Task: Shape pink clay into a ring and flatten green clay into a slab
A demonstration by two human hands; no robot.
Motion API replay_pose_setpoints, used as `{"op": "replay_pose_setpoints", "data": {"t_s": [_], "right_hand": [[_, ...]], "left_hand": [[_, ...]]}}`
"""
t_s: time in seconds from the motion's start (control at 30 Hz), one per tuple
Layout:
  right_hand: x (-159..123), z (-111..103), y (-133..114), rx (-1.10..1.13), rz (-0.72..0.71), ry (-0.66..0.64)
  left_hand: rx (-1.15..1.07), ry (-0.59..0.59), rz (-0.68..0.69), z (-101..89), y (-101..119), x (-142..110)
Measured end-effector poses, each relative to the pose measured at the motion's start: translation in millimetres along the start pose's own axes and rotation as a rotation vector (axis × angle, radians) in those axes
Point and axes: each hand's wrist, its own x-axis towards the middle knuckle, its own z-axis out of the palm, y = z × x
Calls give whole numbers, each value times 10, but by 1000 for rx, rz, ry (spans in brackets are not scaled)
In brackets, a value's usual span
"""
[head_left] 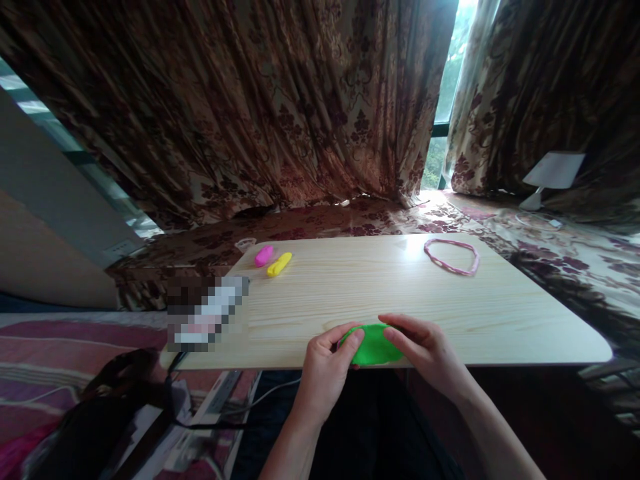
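A flattened sheet of bright green modelling clay (375, 345) is stretched between my two hands at the table's near edge. My left hand (327, 360) pinches its left side, thumb on top and fingers underneath. On the right side, my right hand (425, 350) grips the sheet with its thumb on the face and fingers behind the far edge. What lies under the sheet is hidden. Toward the table's far left lie a pink lump of clay (264, 256) and a yellow lump of clay (279, 265), side by side.
The pale wood table (350, 287) carries a twisted pink loop (453, 257) at its far right. A blurred-out flat object (210, 313) lies on the left edge. Beyond stand a curtain (320, 107) and a white lamp (555, 171). A power strip (223, 392) sits below left.
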Motion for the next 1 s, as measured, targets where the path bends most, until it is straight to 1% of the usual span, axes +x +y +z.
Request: {"op": "replay_pose_setpoints", "data": {"t_s": [0.2, 0.3, 0.4, 0.5, 0.63, 0.77, 1.0], "right_hand": [[7, -13, 1, -3, -6, -19], [6, -12, -31, 6, 1, -38], [8, -6, -49, 7, -11, -63], [11, -4, -26, 19, -12, -46], [18, -23, 15, 40, -3, -36], [28, -39, -8, 41, -26, -56], [43, -24, -60, 57, -45, -58]], "left_hand": [[51, -10, 7, -18, -41, 30], [78, -12, 18, -13, -22, 31], [104, -57, 36, 6, 21, 11], [129, -88, 50, 24, 35, -12], [159, -65, 66, 26, 20, -27], [187, -80, 92, 29, 36, -36], [139, -86, 72, 62, 36, -44]]}}
